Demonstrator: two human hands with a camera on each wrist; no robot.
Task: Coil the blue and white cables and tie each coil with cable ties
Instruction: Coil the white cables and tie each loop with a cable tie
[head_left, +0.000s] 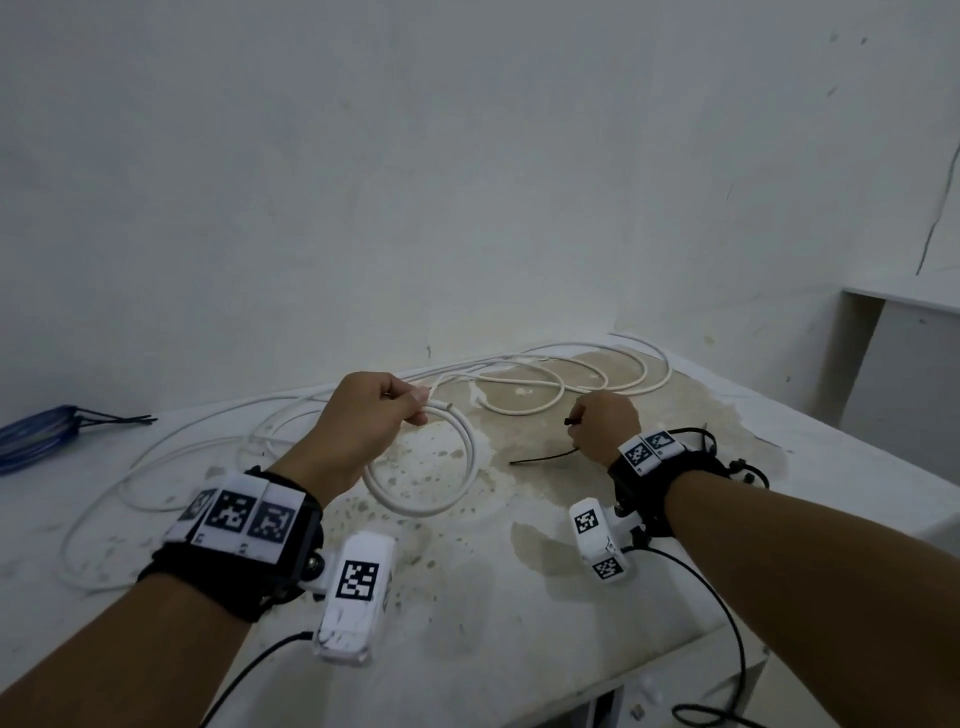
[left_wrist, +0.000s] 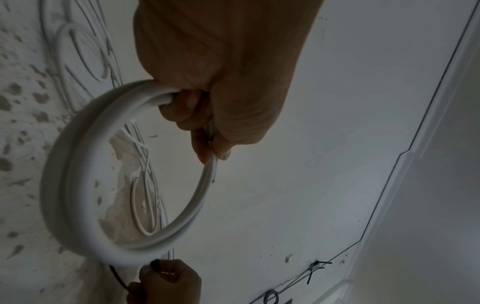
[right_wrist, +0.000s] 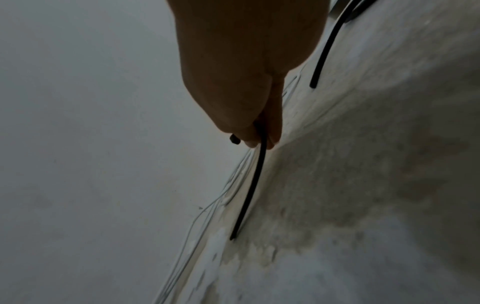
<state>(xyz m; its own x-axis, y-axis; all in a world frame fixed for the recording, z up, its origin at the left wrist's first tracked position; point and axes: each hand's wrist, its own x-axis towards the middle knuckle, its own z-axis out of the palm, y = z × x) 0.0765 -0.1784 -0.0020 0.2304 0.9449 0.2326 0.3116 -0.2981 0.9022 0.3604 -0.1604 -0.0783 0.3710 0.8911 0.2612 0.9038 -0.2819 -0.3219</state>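
Left hand (head_left: 363, 415) grips a small loop of the white cable (head_left: 415, 488) at its 12 o'clock; the rest sprawls loose on the table (head_left: 519, 597). Right hand (head_left: 605, 423), at 3 o'clock of the loop, pinches 1 black cable tie (head_left: 540, 457). Blue cable (head_left: 36, 436) lies coiled at far 9 o'clock.

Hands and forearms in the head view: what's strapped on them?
Left hand and right hand are bare, forearms unsleeved. Each wrist wears a black strap with white blocks bearing black-and-white square markers, a white camera pod below, and a black cable trailing back.
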